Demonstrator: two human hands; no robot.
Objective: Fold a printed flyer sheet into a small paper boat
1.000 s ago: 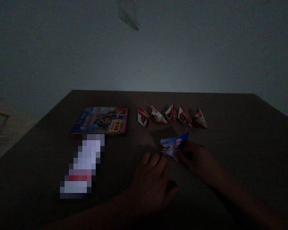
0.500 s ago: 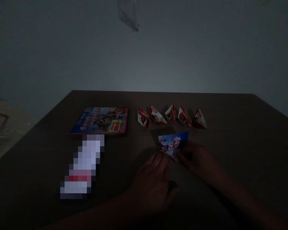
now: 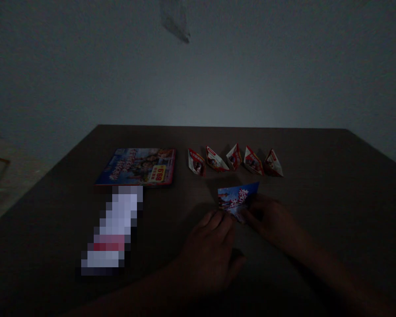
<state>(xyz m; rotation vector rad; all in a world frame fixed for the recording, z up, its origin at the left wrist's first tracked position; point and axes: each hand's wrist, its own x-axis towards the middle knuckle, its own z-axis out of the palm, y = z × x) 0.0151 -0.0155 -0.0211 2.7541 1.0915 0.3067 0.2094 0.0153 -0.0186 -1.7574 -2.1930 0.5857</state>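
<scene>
The scene is very dark. A small blue printed paper (image 3: 238, 199) lies on the brown table (image 3: 333, 176), partly folded. My left hand (image 3: 211, 251) rests palm down with its fingertips pressing the paper's lower left edge. My right hand (image 3: 270, 220) pinches the paper's right side with curled fingers. Just beyond the paper stands a row of several folded red-and-white paper boats (image 3: 235, 160).
A stack of colourful printed leaflets (image 3: 138, 166) lies at the left of the boats. In front of it lies a long blurred white and red object (image 3: 114, 231). A plain wall rises behind the table's far edge. The floor shows at far left.
My left hand has slid forward until its fingertips meet the paper's edge. The blue paper has tipped from slanted to more level. My right hand has stayed in place.
</scene>
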